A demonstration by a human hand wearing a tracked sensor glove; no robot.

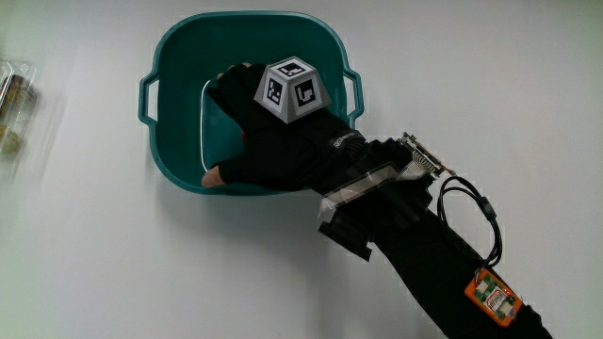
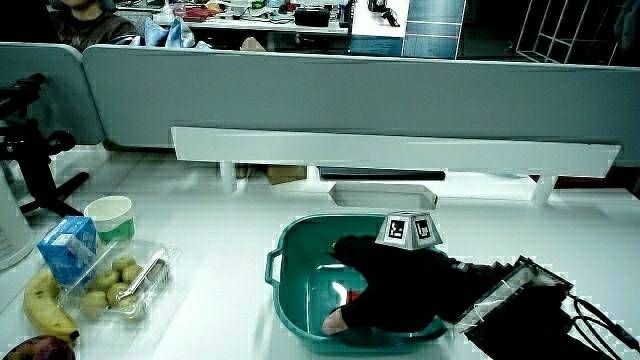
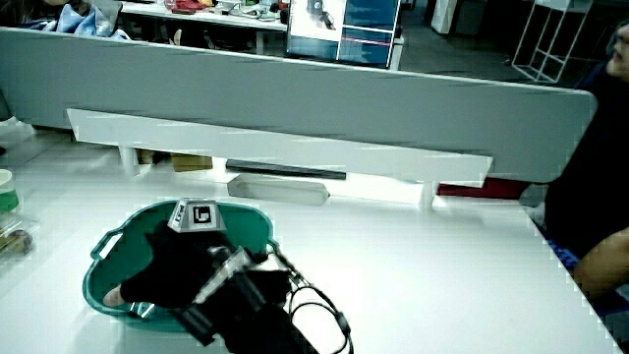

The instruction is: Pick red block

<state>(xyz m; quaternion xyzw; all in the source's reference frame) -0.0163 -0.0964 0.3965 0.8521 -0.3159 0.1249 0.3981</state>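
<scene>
I see a smooth teal plastic basin (image 1: 179, 141), rounded-square with loop handles, on the matte white counter (image 1: 490, 85). The hands (image 1: 268, 141) reach palm-down into it, forearm crossing its rim nearer the person; whether the fingers grip anything, I cannot tell. A sliver of the red block (image 2: 352, 295) shows in a side view, inside the basin under the hands.

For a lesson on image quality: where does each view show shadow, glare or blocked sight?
Main view: the hand hides most of the teal tub; side views: the tub's inside lies in shadow under the hand, and the white table looks bright.
</scene>
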